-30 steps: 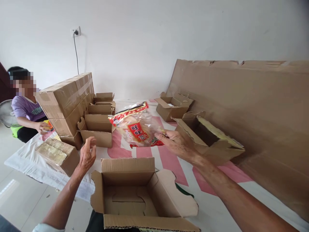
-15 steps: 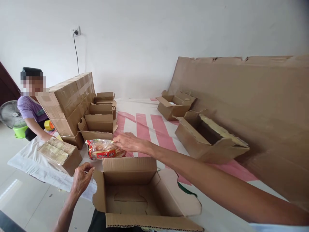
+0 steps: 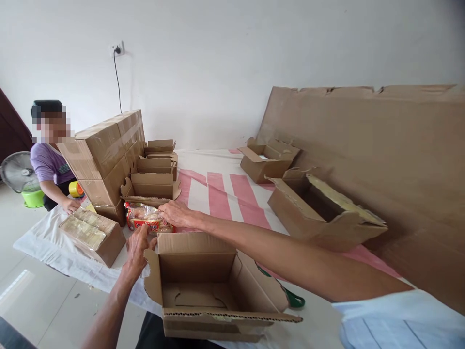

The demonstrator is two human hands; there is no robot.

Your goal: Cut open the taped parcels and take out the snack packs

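Note:
A clear plastic food packet (image 3: 140,212) with red-and-yellow printing and pale contents lies just beyond the open cardboard box in front of me. My right hand (image 3: 176,214) grips its right end, fingers curled over the wrapper. My left hand (image 3: 138,248) is at the packet's near side, fingers bent against it and partly hidden, thumb toward the box. Closest to me stands the open cardboard box (image 3: 218,329), its flaps folded outward and its inside bare. A green strap (image 3: 295,299) shows beside its right flap.
Left of my hands sits a closed, taped box (image 3: 111,245). Behind it rise stacked sealed cartons (image 3: 105,150) and a row of open boxes (image 3: 152,184). Two open boxes (image 3: 269,162) stand to the right, before a large cardboard sheet (image 3: 348,131). A co-worker (image 3: 49,162) sits at left.
My left hand has moved forward and right from beside the box flap to the packet. My right hand and the packet have shifted slightly left. The co-worker's hand has drawn back from the taped box.

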